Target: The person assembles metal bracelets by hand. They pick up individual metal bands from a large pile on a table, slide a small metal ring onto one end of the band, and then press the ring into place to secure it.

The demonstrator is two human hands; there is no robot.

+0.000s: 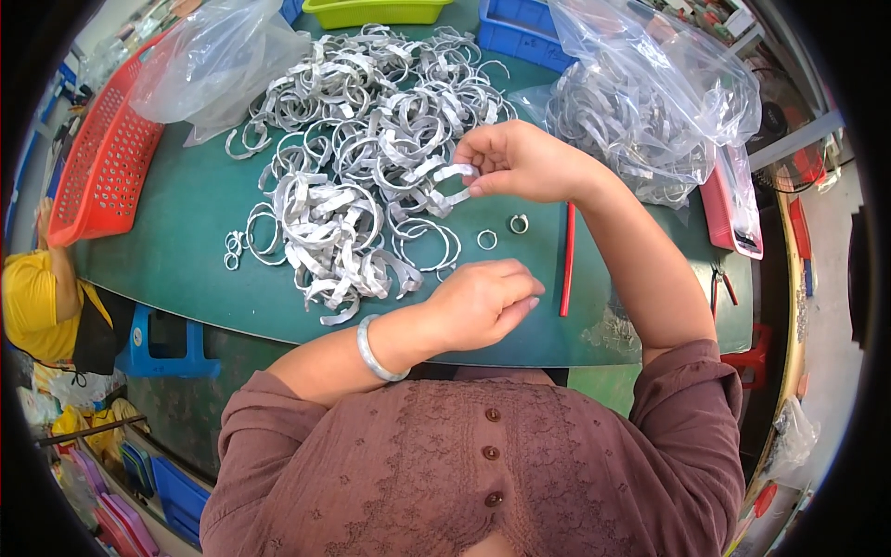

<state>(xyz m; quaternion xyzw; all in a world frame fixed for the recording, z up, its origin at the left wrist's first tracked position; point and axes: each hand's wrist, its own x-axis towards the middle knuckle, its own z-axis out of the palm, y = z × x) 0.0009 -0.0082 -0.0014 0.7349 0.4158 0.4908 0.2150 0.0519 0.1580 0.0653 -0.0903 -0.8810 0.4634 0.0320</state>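
Over the right side of the large pile of silvery-grey open cuff bangles [339, 232], my right hand [529, 162] pinches one cuff bangle [455, 174] between thumb and fingers. Nearer to me, my left hand [478, 304] rests low over the green table, its fingers curled together; what they hold, if anything, is hidden. A pale bangle [368, 349] circles my left wrist. Beyond that hand lie a thin small ring [486, 239] and a thicker ring [519, 224]. Several small rings [232, 249] sit left of the pile.
A red rod [568, 265] lies right of my hands. Bagged bangles [613, 121] stand at the far right, near a pink tray [729, 209] and pliers [719, 286]. A red basket [111, 139] and plastic bag [218, 70] are at left. A person in yellow [42, 297] is beyond.
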